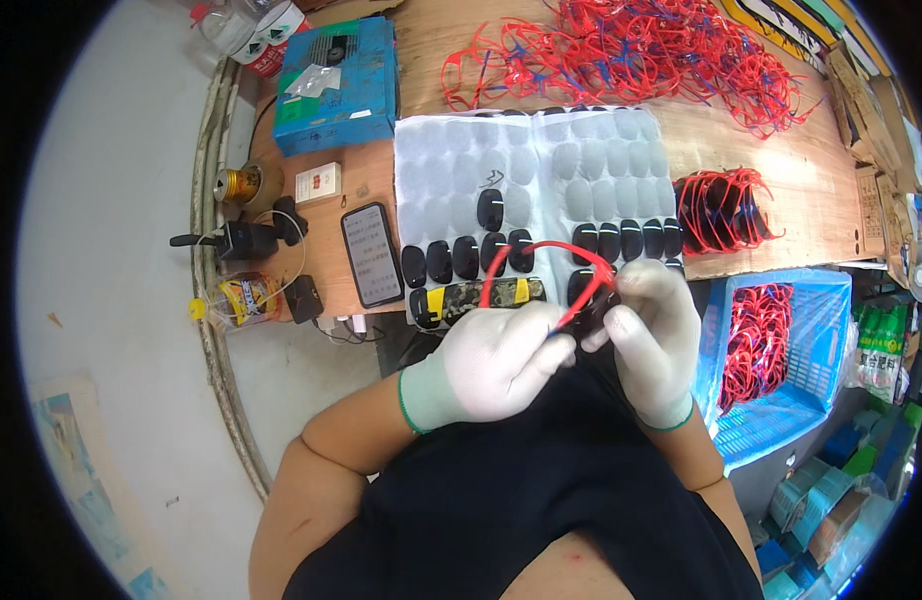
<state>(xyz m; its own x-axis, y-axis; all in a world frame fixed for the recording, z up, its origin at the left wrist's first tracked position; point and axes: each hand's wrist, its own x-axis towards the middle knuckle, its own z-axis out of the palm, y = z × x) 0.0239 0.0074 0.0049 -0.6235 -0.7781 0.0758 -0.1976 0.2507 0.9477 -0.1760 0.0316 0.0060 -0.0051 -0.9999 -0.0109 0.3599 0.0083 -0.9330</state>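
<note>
Smartphone [372, 255], left of the white lens tray [546, 200]. Gloved left hand [501, 360], fingers closed on the red sunglasses frame [600, 273], held over the tray's near edge. Gloved right hand [656, 340], fingers pinched at 1 dark lens [593, 314]. Blue basket [813, 350] of red frames [756, 340], right of the tray.

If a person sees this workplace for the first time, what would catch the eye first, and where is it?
Probably the big tangle of red frames, spread over the far side of the wooden table. Next, the eye may drop to the centre, where the white-gloved left hand and right hand hold one red frame. The bright blue crate, at the right, also stands out.
</note>
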